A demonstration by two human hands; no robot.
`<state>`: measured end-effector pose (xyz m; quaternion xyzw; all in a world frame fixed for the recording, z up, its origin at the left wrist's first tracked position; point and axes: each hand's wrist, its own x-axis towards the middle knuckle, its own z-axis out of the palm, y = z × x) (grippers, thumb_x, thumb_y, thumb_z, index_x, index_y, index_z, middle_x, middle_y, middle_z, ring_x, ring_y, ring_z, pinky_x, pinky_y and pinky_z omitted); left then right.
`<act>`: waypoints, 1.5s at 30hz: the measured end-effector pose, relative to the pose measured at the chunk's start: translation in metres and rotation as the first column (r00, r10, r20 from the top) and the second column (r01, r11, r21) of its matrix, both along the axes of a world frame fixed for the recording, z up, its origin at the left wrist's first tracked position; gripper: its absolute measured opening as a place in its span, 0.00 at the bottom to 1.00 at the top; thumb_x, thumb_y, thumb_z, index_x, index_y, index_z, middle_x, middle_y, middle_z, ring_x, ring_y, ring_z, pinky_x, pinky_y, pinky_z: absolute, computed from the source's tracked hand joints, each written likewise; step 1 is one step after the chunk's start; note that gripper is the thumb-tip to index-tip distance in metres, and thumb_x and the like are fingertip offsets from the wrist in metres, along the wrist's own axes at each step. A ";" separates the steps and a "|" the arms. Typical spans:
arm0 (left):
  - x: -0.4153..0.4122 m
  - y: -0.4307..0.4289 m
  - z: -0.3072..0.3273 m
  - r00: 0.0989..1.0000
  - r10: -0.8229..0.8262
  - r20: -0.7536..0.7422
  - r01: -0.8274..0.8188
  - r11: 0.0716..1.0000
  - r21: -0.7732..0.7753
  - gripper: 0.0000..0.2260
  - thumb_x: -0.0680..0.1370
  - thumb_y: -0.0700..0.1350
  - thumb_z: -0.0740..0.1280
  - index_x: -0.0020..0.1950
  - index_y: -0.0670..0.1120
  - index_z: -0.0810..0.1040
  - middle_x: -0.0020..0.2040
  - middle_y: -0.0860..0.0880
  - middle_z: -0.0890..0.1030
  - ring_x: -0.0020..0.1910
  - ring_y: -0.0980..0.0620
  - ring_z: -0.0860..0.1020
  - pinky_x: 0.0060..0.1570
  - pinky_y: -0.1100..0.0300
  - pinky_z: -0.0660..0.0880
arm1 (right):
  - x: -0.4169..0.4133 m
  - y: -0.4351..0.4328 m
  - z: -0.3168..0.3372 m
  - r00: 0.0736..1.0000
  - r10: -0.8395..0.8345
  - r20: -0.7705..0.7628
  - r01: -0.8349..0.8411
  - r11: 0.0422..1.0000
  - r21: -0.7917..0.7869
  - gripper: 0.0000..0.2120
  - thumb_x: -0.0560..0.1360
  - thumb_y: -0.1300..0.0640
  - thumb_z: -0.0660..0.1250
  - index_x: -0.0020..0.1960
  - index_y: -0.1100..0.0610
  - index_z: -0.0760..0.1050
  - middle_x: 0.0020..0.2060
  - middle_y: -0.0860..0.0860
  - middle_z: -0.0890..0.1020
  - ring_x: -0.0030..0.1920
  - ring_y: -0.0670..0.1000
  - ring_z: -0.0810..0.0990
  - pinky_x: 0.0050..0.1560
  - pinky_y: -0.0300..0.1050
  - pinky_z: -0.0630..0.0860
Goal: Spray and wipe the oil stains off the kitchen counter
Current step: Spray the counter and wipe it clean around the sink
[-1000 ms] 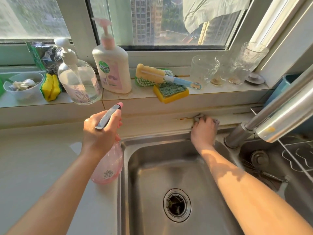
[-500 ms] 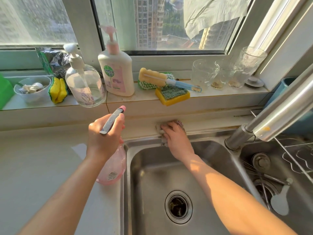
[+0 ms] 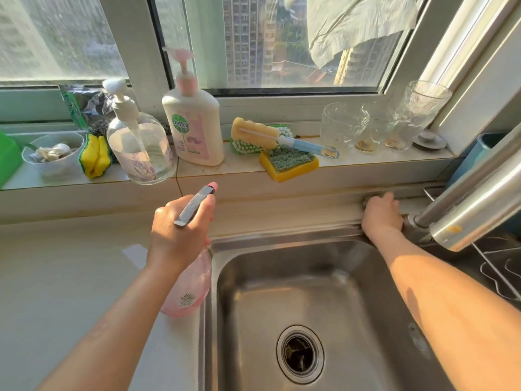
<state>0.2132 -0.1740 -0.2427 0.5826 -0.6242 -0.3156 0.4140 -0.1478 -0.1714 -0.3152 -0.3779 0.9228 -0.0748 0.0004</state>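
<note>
The left hand [image 3: 180, 230] is in the middle of the frame, with its fingers wrapped tight around the neck of a pink spray bottle [image 3: 187, 283]. The bottle hangs over the pale counter [image 3: 64, 277], right at the left edge of the metal sink [image 3: 296, 292], and its pink tip points up toward the window ledge [image 3: 242, 167]. The right hand [image 3: 382, 214] is at the right middle of the frame, on the thin strip of counter behind the sink, just beside the base of the shiny tap [image 3: 462, 210]. Its fingers are bent down and press on a small grey cloth [image 3: 368, 199], which shows only a little above the knuckles. A yellow-brown stain [image 3: 318, 191] runs along the seam to the left of that hand. On the ledge stand a clear pump bottle [image 3: 141, 150], a white soap bottle [image 3: 191, 128], a yellow sponge [image 3: 289, 163] with a brush [image 3: 270, 134] behind it, and some glasses [image 3: 366, 128].
</note>
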 end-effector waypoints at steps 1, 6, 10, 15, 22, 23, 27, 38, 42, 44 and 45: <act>0.000 -0.001 0.000 1.000 -0.007 0.006 0.007 1.000 -0.007 0.22 0.76 0.55 0.61 0.35 0.37 0.78 0.36 0.37 0.82 0.25 0.43 0.79 0.21 0.67 0.70 | -0.001 -0.001 0.002 1.000 -0.001 -0.001 0.001 1.000 0.028 0.12 0.77 0.66 0.59 0.59 0.67 0.75 0.62 0.63 0.69 0.63 0.62 0.68 0.63 0.54 0.68; -0.002 -0.001 0.001 1.000 -0.014 0.011 0.014 1.000 -0.023 0.20 0.80 0.50 0.64 0.37 0.35 0.78 0.35 0.39 0.82 0.27 0.45 0.78 0.19 0.71 0.67 | 0.000 -0.003 0.005 0.994 -0.013 0.108 0.008 0.999 0.050 0.16 0.78 0.65 0.56 0.63 0.68 0.72 0.62 0.63 0.72 0.64 0.61 0.69 0.63 0.50 0.67; -0.004 0.001 0.002 0.999 -0.020 0.025 0.021 0.999 -0.040 0.20 0.80 0.49 0.64 0.36 0.34 0.77 0.35 0.37 0.81 0.29 0.37 0.80 0.19 0.71 0.67 | 0.018 0.005 -0.012 0.988 0.106 0.111 -0.094 0.989 -0.111 0.18 0.77 0.67 0.57 0.66 0.64 0.72 0.64 0.61 0.72 0.65 0.61 0.70 0.67 0.51 0.66; -0.003 0.003 0.000 0.998 -0.030 0.053 0.032 0.999 -0.033 0.23 0.75 0.56 0.62 0.38 0.35 0.78 0.36 0.35 0.81 0.24 0.45 0.79 0.23 0.61 0.71 | 0.054 0.011 -0.024 0.960 0.274 0.058 -0.252 0.934 -0.255 0.19 0.74 0.66 0.60 0.63 0.60 0.76 0.60 0.60 0.76 0.59 0.63 0.74 0.60 0.54 0.71; 0.008 0.007 0.000 0.997 0.033 -0.072 -0.032 0.999 0.007 0.16 0.78 0.52 0.63 0.36 0.44 0.80 0.37 0.45 0.83 0.22 0.49 0.79 0.22 0.65 0.72 | 0.133 0.007 -0.032 0.862 0.499 0.086 -0.459 0.843 -0.281 0.22 0.71 0.64 0.62 0.64 0.57 0.75 0.61 0.58 0.74 0.59 0.62 0.73 0.63 0.53 0.67; 0.010 0.007 0.000 0.996 0.045 -0.077 -0.045 0.999 0.009 0.16 0.78 0.51 0.63 0.36 0.44 0.80 0.37 0.45 0.83 0.22 0.49 0.79 0.22 0.64 0.72 | 0.137 0.005 -0.032 0.838 0.536 0.101 -0.496 0.825 -0.271 0.23 0.71 0.64 0.62 0.65 0.56 0.74 0.62 0.57 0.74 0.61 0.61 0.72 0.65 0.51 0.66; 0.012 0.010 0.002 0.993 0.062 -0.103 -0.060 0.998 0.022 0.15 0.78 0.50 0.62 0.37 0.44 0.80 0.38 0.45 0.83 0.22 0.51 0.78 0.22 0.64 0.73 | 0.138 0.007 -0.026 0.638 0.725 0.259 -0.650 0.687 -0.324 0.24 0.72 0.69 0.58 0.64 0.54 0.76 0.65 0.53 0.73 0.64 0.56 0.72 0.67 0.47 0.66; 0.014 0.007 0.003 0.988 0.070 -0.140 -0.067 0.997 0.029 0.14 0.80 0.47 0.63 0.35 0.47 0.79 0.38 0.43 0.83 0.22 0.50 0.77 0.23 0.65 0.72 | 0.067 0.015 -0.032 0.922 0.347 0.174 -0.307 0.926 -0.221 0.25 0.73 0.68 0.58 0.69 0.55 0.71 0.68 0.65 0.68 0.70 0.64 0.63 0.70 0.57 0.60; 0.015 0.004 0.003 0.987 0.064 -0.147 -0.062 0.998 0.022 0.15 0.79 0.46 0.63 0.33 0.47 0.78 0.38 0.43 0.83 0.22 0.47 0.78 0.23 0.63 0.72 | 0.125 0.013 -0.037 0.888 0.449 0.099 -0.415 0.876 -0.244 0.25 0.72 0.66 0.59 0.68 0.53 0.72 0.68 0.64 0.70 0.70 0.63 0.64 0.70 0.57 0.59; 0.015 0.005 0.002 0.986 0.058 -0.154 -0.055 0.998 0.025 0.15 0.79 0.47 0.63 0.33 0.46 0.78 0.38 0.43 0.83 0.22 0.48 0.78 0.22 0.64 0.72 | 0.159 0.010 -0.041 0.853 0.507 0.127 -0.465 0.847 -0.260 0.26 0.73 0.65 0.58 0.69 0.50 0.71 0.69 0.62 0.68 0.72 0.62 0.62 0.72 0.56 0.56; 0.015 0.006 0.001 0.986 0.054 -0.156 -0.052 0.998 0.022 0.15 0.79 0.48 0.63 0.34 0.46 0.78 0.37 0.44 0.83 0.22 0.49 0.77 0.22 0.64 0.71 | 0.172 0.007 -0.042 0.836 0.525 0.157 -0.476 0.838 -0.266 0.26 0.74 0.65 0.57 0.70 0.49 0.70 0.70 0.60 0.67 0.72 0.62 0.60 0.73 0.56 0.55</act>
